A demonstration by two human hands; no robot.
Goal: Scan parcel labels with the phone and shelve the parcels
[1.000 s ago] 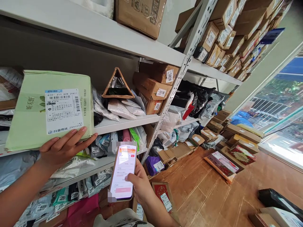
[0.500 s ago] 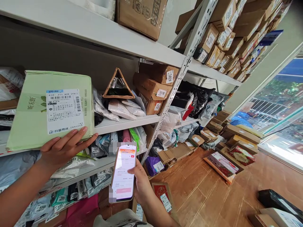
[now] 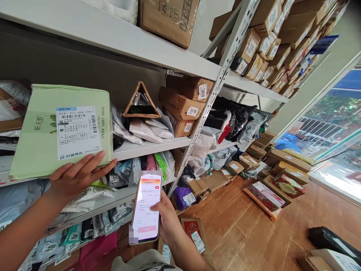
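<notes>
My left hand (image 3: 75, 177) grips a pale green cardboard box (image 3: 39, 150) by its lower edge, fingers laid over the front and the thumb hidden. The box is at the shelf's front edge, its face towards me, with a white shipping label (image 3: 79, 131) on it. In my right hand (image 3: 169, 218) is a smartphone (image 3: 145, 216), its lit screen facing up. The right thumb lies over the screen's right side. The screen has an orange banner near the top and a pink button low down; its text is too small to read.
White metal shelves (image 3: 152, 148) hold numbered parcels, with a triangular carton (image 3: 141, 101) and stacked brown boxes (image 3: 182, 103) right of the green box. Bagged parcels (image 3: 113, 218) fill lower shelves. Boxes (image 3: 265, 197) lie on the wooden floor (image 3: 234, 233). A perforated upright (image 3: 207, 113) divides the shelving.
The green box has shifted very slightly to the right in view. The right thumb has moved a little left and down over the phone's screen. Both hands keep their hold.
</notes>
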